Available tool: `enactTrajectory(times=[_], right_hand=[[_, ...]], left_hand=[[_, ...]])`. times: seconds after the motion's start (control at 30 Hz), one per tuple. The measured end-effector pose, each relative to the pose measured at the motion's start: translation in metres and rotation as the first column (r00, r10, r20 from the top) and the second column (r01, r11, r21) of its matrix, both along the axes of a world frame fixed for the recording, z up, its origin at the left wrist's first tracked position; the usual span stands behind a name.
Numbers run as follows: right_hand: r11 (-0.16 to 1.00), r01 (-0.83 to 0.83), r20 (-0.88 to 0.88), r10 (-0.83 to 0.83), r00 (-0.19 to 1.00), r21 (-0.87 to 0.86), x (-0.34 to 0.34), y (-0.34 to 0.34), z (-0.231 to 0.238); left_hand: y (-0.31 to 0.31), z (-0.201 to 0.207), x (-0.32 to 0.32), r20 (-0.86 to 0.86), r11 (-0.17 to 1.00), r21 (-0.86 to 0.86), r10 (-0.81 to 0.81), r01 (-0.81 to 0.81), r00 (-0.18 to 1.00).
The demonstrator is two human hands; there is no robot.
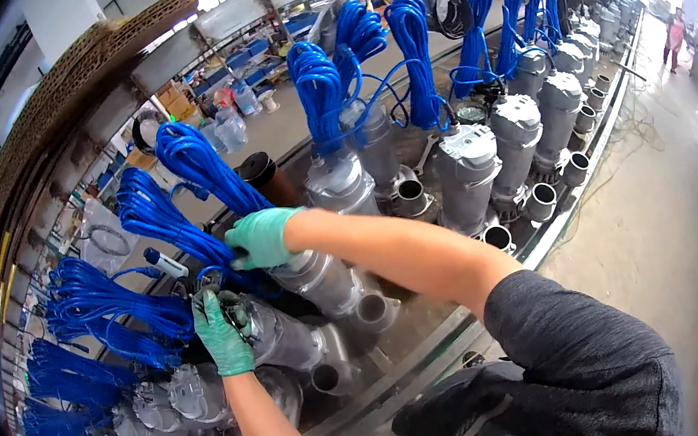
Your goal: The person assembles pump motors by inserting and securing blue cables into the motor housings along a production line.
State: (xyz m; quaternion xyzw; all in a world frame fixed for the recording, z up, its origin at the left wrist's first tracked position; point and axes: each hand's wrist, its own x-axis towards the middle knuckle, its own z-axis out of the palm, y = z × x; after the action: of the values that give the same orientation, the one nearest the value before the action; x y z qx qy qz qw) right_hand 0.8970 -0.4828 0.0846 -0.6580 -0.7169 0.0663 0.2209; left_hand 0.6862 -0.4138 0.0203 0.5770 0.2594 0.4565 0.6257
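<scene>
My left hand [222, 332], in a green glove, curls its fingers at the top end of a grey metal submersible pump [281, 335]. What lies under the fingertips is partly hidden. Just beyond it, my right hand [264, 238], also gloved in green, closes on the lower end of a coiled blue cable [211, 171] above the neighbouring pump [318, 281]. A second blue cable coil [159, 212] leans beside the left hand. Close by lies a small white and dark cylinder [166, 263].
Pumps with blue cable coils [414, 64] line the long conveyor both ways. A dark brown cylinder [266, 179] stands behind my right hand. Stacked cardboard [71, 106] rests along the upper rack. The line's metal edge [550, 233] borders the aisle, where people [675, 41] stand far off.
</scene>
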Motion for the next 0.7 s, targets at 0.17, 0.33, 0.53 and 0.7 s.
enactTrajectory(times=[0.17,0.33,0.53,0.7], right_hand=[[0.961,-0.200,0.187,0.165,0.968,0.189,0.038,0.010,-0.021],[0.997,0.044,0.251,-0.059,0.966,0.066,0.007,-0.009,0.000],[0.995,0.091,0.104,-0.088,0.991,-0.027,-0.014,-0.006,-0.010],[0.949,-0.273,-0.188,0.244,0.952,-0.154,0.035,0.000,0.000]], left_hand=[[0.000,-0.002,0.004,-0.023,0.999,-0.036,-0.007,0.006,1.000],[0.007,-0.007,0.001,0.006,0.999,-0.032,-0.038,0.038,0.999],[0.001,0.000,-0.001,0.005,0.997,-0.065,-0.036,0.037,0.999],[0.006,-0.002,0.000,0.044,0.993,-0.089,-0.072,0.076,0.996]])
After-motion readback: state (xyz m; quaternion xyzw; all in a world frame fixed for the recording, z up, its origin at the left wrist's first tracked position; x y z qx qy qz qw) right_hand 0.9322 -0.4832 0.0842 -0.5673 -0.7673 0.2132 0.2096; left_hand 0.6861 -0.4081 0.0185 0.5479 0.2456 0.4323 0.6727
